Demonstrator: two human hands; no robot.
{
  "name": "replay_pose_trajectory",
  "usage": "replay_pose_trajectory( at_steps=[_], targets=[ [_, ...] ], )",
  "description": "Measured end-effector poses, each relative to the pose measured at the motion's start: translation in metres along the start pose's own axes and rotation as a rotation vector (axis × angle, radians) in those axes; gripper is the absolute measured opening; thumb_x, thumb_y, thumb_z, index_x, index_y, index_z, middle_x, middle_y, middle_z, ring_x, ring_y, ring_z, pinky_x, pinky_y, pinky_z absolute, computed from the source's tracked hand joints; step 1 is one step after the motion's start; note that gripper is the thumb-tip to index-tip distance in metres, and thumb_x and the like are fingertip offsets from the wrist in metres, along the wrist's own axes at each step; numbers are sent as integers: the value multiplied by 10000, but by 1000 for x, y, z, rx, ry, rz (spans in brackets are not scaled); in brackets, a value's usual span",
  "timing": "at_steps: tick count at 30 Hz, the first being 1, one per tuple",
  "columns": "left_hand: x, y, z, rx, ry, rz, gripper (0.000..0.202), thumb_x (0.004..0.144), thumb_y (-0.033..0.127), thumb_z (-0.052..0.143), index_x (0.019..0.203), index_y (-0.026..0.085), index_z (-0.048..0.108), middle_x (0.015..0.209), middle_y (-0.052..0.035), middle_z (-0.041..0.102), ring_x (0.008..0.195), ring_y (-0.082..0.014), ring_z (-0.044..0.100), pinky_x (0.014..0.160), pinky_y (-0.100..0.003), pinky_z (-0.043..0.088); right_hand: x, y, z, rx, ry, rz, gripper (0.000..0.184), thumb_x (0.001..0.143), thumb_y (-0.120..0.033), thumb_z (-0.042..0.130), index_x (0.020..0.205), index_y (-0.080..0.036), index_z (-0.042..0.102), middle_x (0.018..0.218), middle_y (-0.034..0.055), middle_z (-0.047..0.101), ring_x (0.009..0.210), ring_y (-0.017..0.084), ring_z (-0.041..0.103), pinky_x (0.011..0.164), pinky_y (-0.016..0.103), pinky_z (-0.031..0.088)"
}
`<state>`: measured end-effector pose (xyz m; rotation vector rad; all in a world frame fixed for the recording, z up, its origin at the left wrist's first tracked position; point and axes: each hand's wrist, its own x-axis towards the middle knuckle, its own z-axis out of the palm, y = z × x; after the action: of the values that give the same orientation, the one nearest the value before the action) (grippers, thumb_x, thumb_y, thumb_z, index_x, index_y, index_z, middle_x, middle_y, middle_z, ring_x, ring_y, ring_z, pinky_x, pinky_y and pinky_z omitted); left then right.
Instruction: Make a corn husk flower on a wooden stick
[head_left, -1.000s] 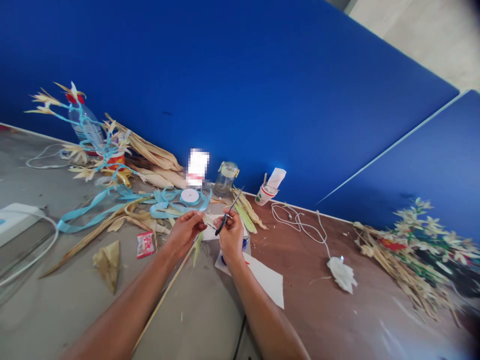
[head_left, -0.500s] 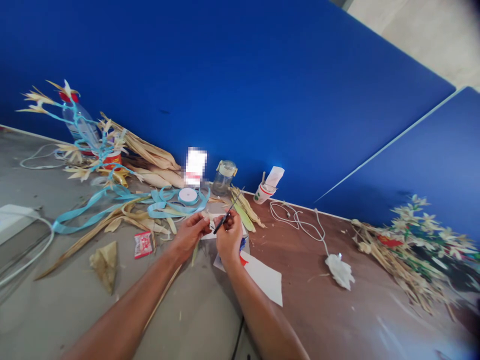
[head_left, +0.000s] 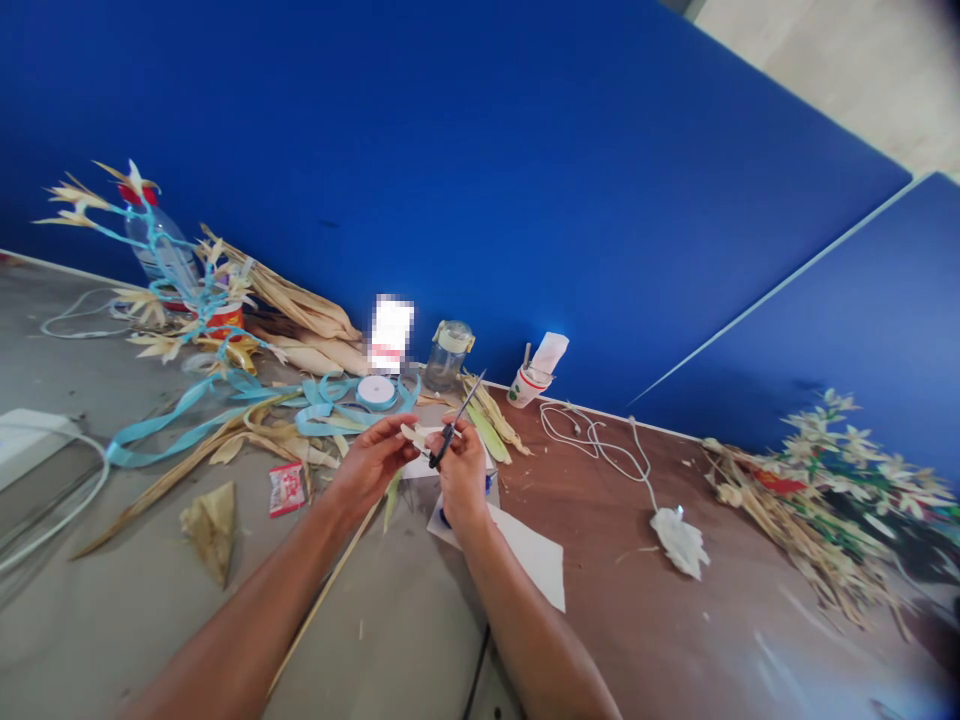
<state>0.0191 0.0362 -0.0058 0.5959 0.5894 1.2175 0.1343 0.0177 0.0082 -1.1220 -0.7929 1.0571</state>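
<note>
Close in front of me, my left hand pinches a small pale piece of corn husk with thumb and fingers. My right hand grips black-handled scissors, their blades pointing up and away. Its fingertips are at the right end of the husk piece; whether they also hold it I cannot tell. Beneath the hands lies white paper, partly covered by my right forearm. Behind them rest green-yellow husks and a roll of light-blue ribbon.
A glass jar and a paper cup stand by the blue partition. Ribbon-wrapped husk flowers are at left, beside a plastic bottle. A red packet, white cable and husk bundle lie around.
My left hand has turned and its fingers have lifted, showing more of the pale husk piece. The scissors have shifted slightly in my right hand.
</note>
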Motion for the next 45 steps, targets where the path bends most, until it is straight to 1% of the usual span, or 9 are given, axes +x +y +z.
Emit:
replay_pose_trajectory(
  at_steps=[3, 7, 11, 15, 20, 23, 26, 36, 45],
  targets=[
    [-2, 0, 2, 14, -36, -6, 217, 612, 210, 800, 798, 146, 709, 727, -10, 650, 611, -84, 565, 661, -239, 469, -1, -1, 1, 118, -16, 146, 396, 595, -234, 706, 951, -193, 538, 624, -66, 598, 516, 81, 532, 491, 189, 395],
    [-3, 0, 5, 19, -68, 19, 180, 627, 241, 799, 683, 140, 660, 716, 1, 626, 603, -71, 537, 631, -214, 450, -2, 0, 2, 134, -37, 179, 379, 593, -232, 704, 927, -192, 530, 628, -60, 602, 525, 85, 544, 514, 198, 420],
    [0, 0, 3, 40, 12, 58, 210, 623, 265, 792, 688, 147, 631, 713, 9, 619, 555, -60, 503, 573, -202, 423, 0, 2, 0, -76, -77, 7, 390, 647, -303, 676, 990, -198, 524, 690, -32, 637, 568, 110, 575, 522, 213, 443],
    [3, 0, 1, 86, 107, 102, 242, 605, 289, 787, 688, 145, 612, 649, 22, 585, 536, -60, 483, 531, -189, 396, 0, 3, -6, -337, -232, -144, 336, 678, -314, 660, 980, -191, 581, 745, 0, 670, 618, 129, 601, 582, 233, 477],
    [3, 6, 0, 77, 130, 128, 207, 628, 276, 750, 687, 158, 590, 565, 53, 519, 495, -57, 445, 517, -192, 375, -8, 2, -9, -713, -355, -338, 269, 720, -278, 633, 980, -211, 650, 662, -26, 639, 560, 124, 558, 585, 230, 449],
    [2, 10, 1, 68, 131, 145, 187, 622, 247, 734, 650, 161, 570, 525, 56, 496, 482, -56, 424, 514, -194, 362, -12, -1, -7, -826, -398, -395, 253, 732, -275, 629, 977, -221, 661, 609, -35, 616, 527, 129, 544, 600, 239, 435],
    [1, 12, 2, 86, 148, 105, 182, 600, 229, 720, 618, 165, 551, 483, 58, 473, 463, -60, 409, 474, -190, 317, -14, -3, -5, -931, -408, -450, 259, 731, -276, 639, 983, -221, 666, 625, -20, 630, 544, 142, 562, 641, 251, 431],
    [7, 7, -11, 218, 124, 177, 105, 619, 172, 641, 583, 174, 541, 515, 41, 513, 486, -78, 423, 501, -216, 321, -14, -9, -6, -1040, -418, -480, 225, 723, -279, 661, 942, -236, 687, 615, -21, 654, 573, 157, 596, 705, 274, 428],
    [7, 6, -11, 308, 139, 225, 99, 626, 136, 573, 551, 179, 526, 491, 43, 494, 489, -83, 405, 509, -222, 306, -14, -7, -6, -968, -449, -477, 232, 743, -265, 631, 967, -229, 683, 609, -27, 643, 550, 148, 579, 686, 271, 424]
  ],
)
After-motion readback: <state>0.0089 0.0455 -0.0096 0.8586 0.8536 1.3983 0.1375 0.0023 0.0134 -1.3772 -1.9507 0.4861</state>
